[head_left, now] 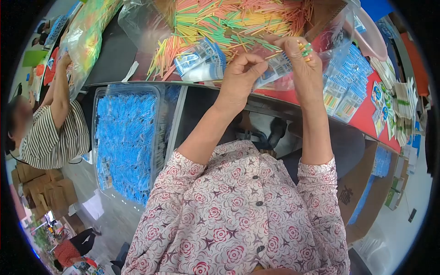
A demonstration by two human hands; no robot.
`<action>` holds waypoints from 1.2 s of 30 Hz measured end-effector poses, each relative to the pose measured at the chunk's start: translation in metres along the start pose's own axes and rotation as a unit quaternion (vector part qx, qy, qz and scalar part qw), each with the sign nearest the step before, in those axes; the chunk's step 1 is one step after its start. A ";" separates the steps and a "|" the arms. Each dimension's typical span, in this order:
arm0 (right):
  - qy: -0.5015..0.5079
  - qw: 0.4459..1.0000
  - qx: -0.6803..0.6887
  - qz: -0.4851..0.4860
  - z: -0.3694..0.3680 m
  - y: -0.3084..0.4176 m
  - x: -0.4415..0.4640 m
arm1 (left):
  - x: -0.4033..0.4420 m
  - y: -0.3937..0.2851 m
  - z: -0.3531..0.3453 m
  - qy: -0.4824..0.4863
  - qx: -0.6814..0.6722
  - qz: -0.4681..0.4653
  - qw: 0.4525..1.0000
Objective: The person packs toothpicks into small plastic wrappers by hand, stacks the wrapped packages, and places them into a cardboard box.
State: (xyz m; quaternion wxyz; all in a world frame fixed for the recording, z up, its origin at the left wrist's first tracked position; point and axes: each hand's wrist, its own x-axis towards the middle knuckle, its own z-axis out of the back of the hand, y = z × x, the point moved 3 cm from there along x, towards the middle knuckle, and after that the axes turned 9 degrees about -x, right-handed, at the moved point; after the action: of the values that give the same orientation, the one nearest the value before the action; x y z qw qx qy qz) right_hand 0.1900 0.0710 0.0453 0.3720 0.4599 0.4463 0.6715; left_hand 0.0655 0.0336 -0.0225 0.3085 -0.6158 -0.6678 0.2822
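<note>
My left hand (240, 82) is closed, thumb and fingertips pinched at the left edge of a clear-and-blue plastic packet (277, 68). Closed as well, my right hand (305, 68) grips several thin coloured sticks (306, 51), whose green, yellow and orange ends stick out beside the thumb. The packet lies between both hands, and its right side is partly hidden behind my right hand. Just beyond them spreads a big heap of pink, yellow and green sticks (233, 20). Left of my left hand, more blue-and-white packets (201, 62) rest by the heap.
A clear tub (160, 119) full of blue packets stands left, below the table edge. Stacked packets (346, 82) lie on the red surface at right, near a pink basin (371, 36). A co-worker in a striped shirt (57, 135) handles a plastic bag (89, 41).
</note>
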 end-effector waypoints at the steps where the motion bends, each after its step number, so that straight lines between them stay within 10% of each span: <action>1: -0.001 1.000 0.000 0.000 0.003 0.001 0.001 | 0.001 0.001 0.002 -0.009 -0.025 0.003 1.000; 8: -0.167 0.900 0.403 -0.014 0.027 0.007 0.008 | 0.002 0.005 0.006 -0.022 -0.126 0.016 0.992; 24: -0.148 0.964 0.184 0.121 -0.009 0.017 0.005 | -0.002 0.005 -0.001 -0.024 -0.127 0.031 0.991; 36: -0.102 0.984 0.137 0.052 -0.014 0.001 -0.009 | 0.000 0.005 -0.002 -0.023 -0.134 -0.010 0.991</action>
State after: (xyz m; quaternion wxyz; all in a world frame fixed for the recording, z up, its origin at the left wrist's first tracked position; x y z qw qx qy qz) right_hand 0.1791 0.0586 0.0411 0.3131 0.5953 0.4691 0.5723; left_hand 0.0707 0.0336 -0.0250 0.2106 -0.6383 -0.7125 0.2017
